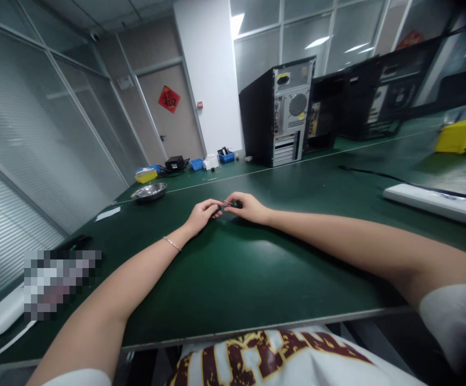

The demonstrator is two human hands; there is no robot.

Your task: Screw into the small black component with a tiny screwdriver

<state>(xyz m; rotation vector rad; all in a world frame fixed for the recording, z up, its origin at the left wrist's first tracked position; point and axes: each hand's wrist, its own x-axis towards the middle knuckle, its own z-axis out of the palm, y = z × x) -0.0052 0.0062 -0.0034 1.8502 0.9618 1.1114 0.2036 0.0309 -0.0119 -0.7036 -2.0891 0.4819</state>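
Both hands meet above the middle of the green table [233, 279]. My left hand [203, 216] has its fingers closed round a small dark object [217, 209]. Close beside it, my right hand [249, 207] pinches another small dark piece [237, 204], and a thin, light-coloured strip or pin shows between the fingertips. The fingertips of the two hands nearly touch. What exactly the small pieces are is too small to make out.
A metal bowl [151, 192] lies left of the hands, near a white paper [107, 214]. Blue trays [226, 156] and a computer tower [283, 115] stand behind. At the right are a white power strip [437, 202] and a yellow box [463, 134].
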